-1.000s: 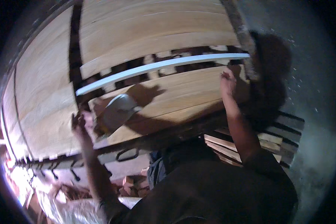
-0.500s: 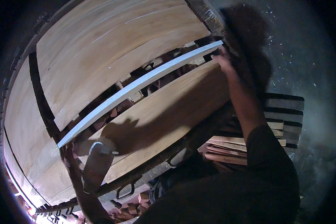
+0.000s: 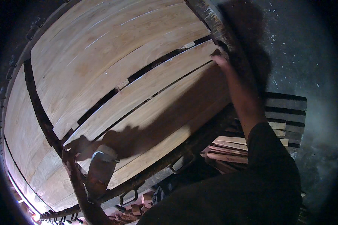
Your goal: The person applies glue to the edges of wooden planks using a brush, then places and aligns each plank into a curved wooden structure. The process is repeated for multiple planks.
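Note:
A long narrow wooden board lies nearly flat between wider boards, with dark gaps along both its long sides. White glue-like streaks show along its far edge. My right hand is closed on the board's far right end. At its near left end is my left hand, its fingers closed there and partly in shadow. A wide wooden panel lies beyond the board, and another wooden board lies on the near side. Beside my left forearm stands a dirty grey container with a pale rim.
A dark metal frame with handles runs along the near edge. Wood strips are stacked beneath my right arm, next to dark slats. Small wood offcuts lie below the frame. Grey, speckled floor is at the right.
The narrow board has turned from standing on edge, white edge up, to lying nearly flat. Both hands stay at its ends, and the gap on its near side has narrowed.

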Tool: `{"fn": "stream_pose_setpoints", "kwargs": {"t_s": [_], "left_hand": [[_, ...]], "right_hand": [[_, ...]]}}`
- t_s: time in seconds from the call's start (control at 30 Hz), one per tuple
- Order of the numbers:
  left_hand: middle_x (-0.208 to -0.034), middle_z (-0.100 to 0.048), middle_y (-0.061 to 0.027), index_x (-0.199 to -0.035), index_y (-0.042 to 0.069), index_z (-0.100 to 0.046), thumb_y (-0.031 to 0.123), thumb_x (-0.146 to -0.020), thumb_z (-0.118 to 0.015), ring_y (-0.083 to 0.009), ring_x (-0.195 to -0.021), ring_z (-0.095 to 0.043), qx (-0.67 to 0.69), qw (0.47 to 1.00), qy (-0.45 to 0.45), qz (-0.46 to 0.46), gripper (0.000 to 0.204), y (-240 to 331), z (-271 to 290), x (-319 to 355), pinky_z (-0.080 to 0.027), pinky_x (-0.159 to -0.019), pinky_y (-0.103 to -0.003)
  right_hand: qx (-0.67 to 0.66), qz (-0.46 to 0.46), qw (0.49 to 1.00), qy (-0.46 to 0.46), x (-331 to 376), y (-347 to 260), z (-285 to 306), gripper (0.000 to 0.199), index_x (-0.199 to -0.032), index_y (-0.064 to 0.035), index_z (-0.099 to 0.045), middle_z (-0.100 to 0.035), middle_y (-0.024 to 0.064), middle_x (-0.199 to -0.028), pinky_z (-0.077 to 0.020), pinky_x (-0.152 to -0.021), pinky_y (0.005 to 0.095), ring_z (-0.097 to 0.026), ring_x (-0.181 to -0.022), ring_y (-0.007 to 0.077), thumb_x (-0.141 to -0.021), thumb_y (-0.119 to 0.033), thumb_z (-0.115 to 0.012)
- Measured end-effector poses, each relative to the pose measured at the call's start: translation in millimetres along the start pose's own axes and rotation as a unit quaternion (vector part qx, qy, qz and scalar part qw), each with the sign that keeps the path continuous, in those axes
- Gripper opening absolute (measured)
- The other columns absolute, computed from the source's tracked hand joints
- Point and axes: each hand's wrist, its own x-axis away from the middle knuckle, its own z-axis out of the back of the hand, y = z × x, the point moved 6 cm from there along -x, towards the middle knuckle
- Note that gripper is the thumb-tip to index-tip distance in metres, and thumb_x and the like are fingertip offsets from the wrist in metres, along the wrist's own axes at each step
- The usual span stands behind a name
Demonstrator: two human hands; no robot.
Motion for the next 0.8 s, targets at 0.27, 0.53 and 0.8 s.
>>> {"fn": "stream_pose_setpoints", "kwargs": {"t_s": [0.27, 0.53, 0.8], "left_hand": [[-0.118, -0.057, -0.0074, -0.127, 0.004, -0.055, 0.017, -0.089, -0.06, -0.0197, -0.101, -0.057, -0.003, 1.0, 0.008, 0.001, 0.04, 0.5, -8.0, -13.1, -0.049, -0.084, -0.032], [-0.12, -0.056, -0.0076, -0.127, 0.004, -0.054, 0.016, -0.088, -0.06, -0.0195, -0.102, -0.056, -0.025, 1.0, 0.005, 0.016, 0.041, 7.1, -5.7, -3.9, -0.049, -0.085, -0.033], [-0.115, -0.055, -0.0096, -0.127, 0.003, -0.051, 0.007, -0.076, -0.059, -0.0225, -0.112, -0.053, 0.113, 0.993, 0.027, -0.015, 0.052, 26.4, -29.8, 11.5, -0.041, -0.095, -0.036]], "right_hand": [[-0.134, -0.043, 0.987, -0.074, -19.1, -26.9, -3.2, 0.061, -0.128, -0.004, -0.054, -0.062, 0.0056, -0.113, -0.0446, -0.096, 0.0337, -0.056, -0.108, 0.019, -0.07, 0.0, -0.073], [-0.192, -0.002, 0.949, -0.251, -17.4, -23.6, -11.9, 0.035, -0.113, -0.005, -0.063, -0.062, 0.006, -0.113, -0.0477, -0.093, 0.0335, -0.058, -0.105, 0.0202, -0.079, -0.007, -0.072], [-0.131, 0.036, 0.973, -0.187, -68.3, 58.4, -0.3, 0.038, -0.118, -0.003, -0.058, -0.061, 0.0084, -0.116, -0.0438, -0.095, 0.0358, -0.056, -0.107, 0.0234, -0.081, -0.01, -0.066]]}}
